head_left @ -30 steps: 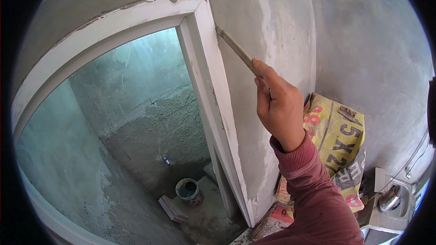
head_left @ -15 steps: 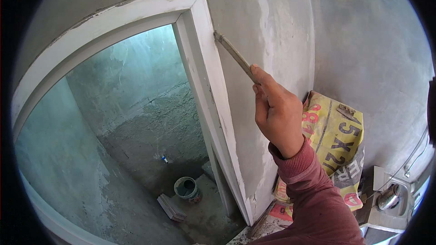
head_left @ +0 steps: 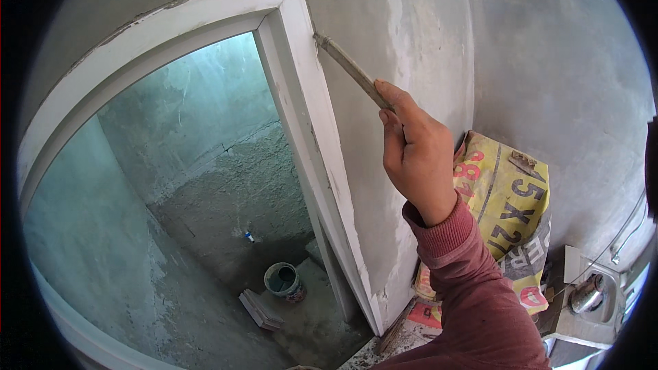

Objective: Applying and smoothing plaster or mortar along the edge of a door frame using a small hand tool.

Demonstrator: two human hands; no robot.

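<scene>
My right hand (head_left: pixel 418 151), in a maroon sleeve, grips a long, narrow, dirty tan tool (head_left: pixel 349 65), like a flat stick or blade. The tool slants up and left, and its tip touches the outer edge of a white door frame (head_left: pixel 298 72) where it meets the grey plastered wall (head_left: pixel 370 164), a little below the frame's top right corner. The frame has patchy grey smears along its top. My left hand is not in view.
Through the doorway are a bucket (head_left: pixel 282 281), stacked slabs (head_left: pixel 260 312) and a small blue-white wall fitting (head_left: pixel 250 236). Right of my arm are a yellow printed sheet (head_left: pixel 504 185) and a sink (head_left: pixel 613 301) holding a steel pot (head_left: pixel 588 294), with a wire along the wall.
My right hand and the tool have moved slightly up and left, the tip staying along the frame's outer edge. The view has shifted slightly.
</scene>
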